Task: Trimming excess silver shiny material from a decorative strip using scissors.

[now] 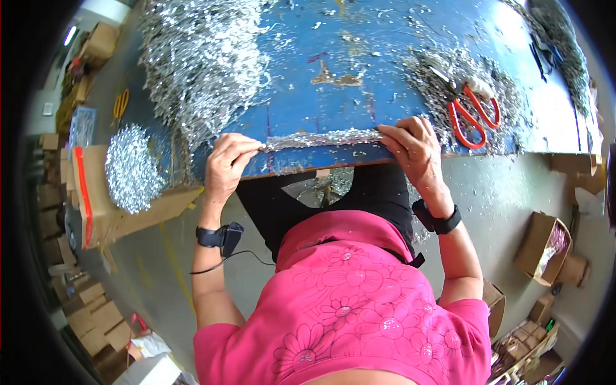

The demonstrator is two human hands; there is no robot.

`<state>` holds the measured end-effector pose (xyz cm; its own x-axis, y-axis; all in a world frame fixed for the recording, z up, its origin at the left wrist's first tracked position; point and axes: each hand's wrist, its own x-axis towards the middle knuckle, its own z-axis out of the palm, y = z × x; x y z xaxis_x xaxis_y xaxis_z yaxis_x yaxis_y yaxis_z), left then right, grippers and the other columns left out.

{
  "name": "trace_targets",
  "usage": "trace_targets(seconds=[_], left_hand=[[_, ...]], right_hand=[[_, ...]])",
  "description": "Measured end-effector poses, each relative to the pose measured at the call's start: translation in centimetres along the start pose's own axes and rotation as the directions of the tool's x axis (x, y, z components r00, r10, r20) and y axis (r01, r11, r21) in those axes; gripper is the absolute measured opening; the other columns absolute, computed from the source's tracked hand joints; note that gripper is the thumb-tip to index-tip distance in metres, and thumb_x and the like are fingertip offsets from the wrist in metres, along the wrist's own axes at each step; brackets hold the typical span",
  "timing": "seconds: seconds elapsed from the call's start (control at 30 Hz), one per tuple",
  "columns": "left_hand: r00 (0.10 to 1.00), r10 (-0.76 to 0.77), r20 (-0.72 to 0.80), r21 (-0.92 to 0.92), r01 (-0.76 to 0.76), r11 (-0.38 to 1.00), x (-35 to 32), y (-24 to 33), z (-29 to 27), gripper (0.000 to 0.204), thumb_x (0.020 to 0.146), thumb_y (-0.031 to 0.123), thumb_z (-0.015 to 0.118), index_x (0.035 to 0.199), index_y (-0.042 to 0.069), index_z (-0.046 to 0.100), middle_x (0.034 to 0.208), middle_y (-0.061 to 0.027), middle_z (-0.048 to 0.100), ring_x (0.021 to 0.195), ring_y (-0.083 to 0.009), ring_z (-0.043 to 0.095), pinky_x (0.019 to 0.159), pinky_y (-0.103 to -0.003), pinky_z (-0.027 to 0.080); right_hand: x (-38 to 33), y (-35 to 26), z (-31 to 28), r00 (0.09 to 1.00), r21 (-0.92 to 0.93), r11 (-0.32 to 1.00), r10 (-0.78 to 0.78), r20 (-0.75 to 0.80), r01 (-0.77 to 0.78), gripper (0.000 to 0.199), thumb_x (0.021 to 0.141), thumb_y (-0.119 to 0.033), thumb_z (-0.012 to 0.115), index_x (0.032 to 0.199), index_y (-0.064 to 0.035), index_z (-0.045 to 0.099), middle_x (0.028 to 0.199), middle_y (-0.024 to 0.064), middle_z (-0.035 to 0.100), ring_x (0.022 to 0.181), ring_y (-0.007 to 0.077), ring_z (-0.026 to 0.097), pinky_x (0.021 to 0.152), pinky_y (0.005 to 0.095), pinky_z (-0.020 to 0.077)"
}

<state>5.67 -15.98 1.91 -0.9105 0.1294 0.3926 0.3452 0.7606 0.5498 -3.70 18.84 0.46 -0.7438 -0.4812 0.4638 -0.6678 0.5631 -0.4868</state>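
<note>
A strip of silver tinsel garland (321, 138) lies stretched along the near edge of a worn blue table (333, 58). My left hand (226, 163) pinches the strip's left end at the table edge. My right hand (412, 146) presses down on its right end with the fingers closed over it. Both wrists wear black bands, and a thin cable hangs from the left one.
A big heap of silver tinsel (202, 58) covers the table's far left. Red-handled scissors (471, 112) lie on tinsel scraps at the right. A cardboard box (102, 205) with a tinsel bundle (131, 170) stands at the left. More boxes (542, 247) sit on the littered floor.
</note>
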Motion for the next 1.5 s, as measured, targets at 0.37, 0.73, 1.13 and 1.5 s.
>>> trace_targets(seconds=[0.37, 0.73, 1.13, 1.5], left_hand=[[1.000, -0.016, -0.013, -0.030, 0.016, 0.999, 0.3, -0.4, 0.9, 0.022, 0.075, -0.006, 0.071, 0.092, 0.008, 0.069, 0.089, -0.0038, 0.067, 0.087, -0.0207, 0.062, 0.079, -0.032, 0.047], [1.000, -0.001, -0.028, -0.025, 0.000, 1.000, 0.1, -0.3, 0.7, 0.023, 0.074, -0.005, 0.072, 0.092, 0.008, 0.069, 0.091, -0.0032, 0.068, 0.088, -0.0206, 0.062, 0.081, -0.031, 0.048], [1.000, -0.012, -0.024, -0.004, 0.012, 1.000, -0.1, -0.3, 0.2, 0.020, 0.075, -0.004, 0.072, 0.091, 0.008, 0.069, 0.089, -0.0033, 0.068, 0.087, -0.0205, 0.063, 0.079, -0.031, 0.048], [1.000, 0.025, -0.019, -0.013, -0.025, 1.000, -0.4, -0.7, 0.7, 0.020, 0.074, 0.000, 0.073, 0.091, 0.011, 0.070, 0.091, 0.0009, 0.068, 0.090, -0.0178, 0.062, 0.085, -0.031, 0.045]], right_hand=[[1.0, -1.0, -1.4, 0.998, 0.115, 0.993, 0.009, 0.067, -0.017, 0.028, 0.079, -0.020, 0.073, 0.104, -0.0102, 0.065, 0.094, 0.0069, 0.059, 0.090, 0.0292, 0.056, 0.081, 0.0406, 0.0429], [1.0, -1.7, 0.5, 0.999, 0.163, 0.986, 0.036, 0.022, -0.039, 0.016, 0.074, -0.001, 0.063, 0.085, -0.0065, 0.053, 0.085, 0.0114, 0.054, 0.079, 0.0329, 0.057, 0.070, 0.0409, 0.0459], [1.6, -3.0, 0.5, 0.992, 0.344, 0.934, 0.117, -0.056, -0.091, 0.021, 0.075, 0.001, 0.066, 0.093, -0.0072, 0.059, 0.081, 0.0095, 0.058, 0.067, 0.0269, 0.060, 0.058, 0.0333, 0.0488], [2.4, -2.3, 2.0, 0.969, 0.081, 0.987, 0.149, -0.198, -0.136, 0.015, 0.087, -0.004, 0.061, 0.102, -0.0072, 0.063, 0.079, 0.0089, 0.058, 0.064, 0.0230, 0.060, 0.059, 0.0324, 0.0484]])
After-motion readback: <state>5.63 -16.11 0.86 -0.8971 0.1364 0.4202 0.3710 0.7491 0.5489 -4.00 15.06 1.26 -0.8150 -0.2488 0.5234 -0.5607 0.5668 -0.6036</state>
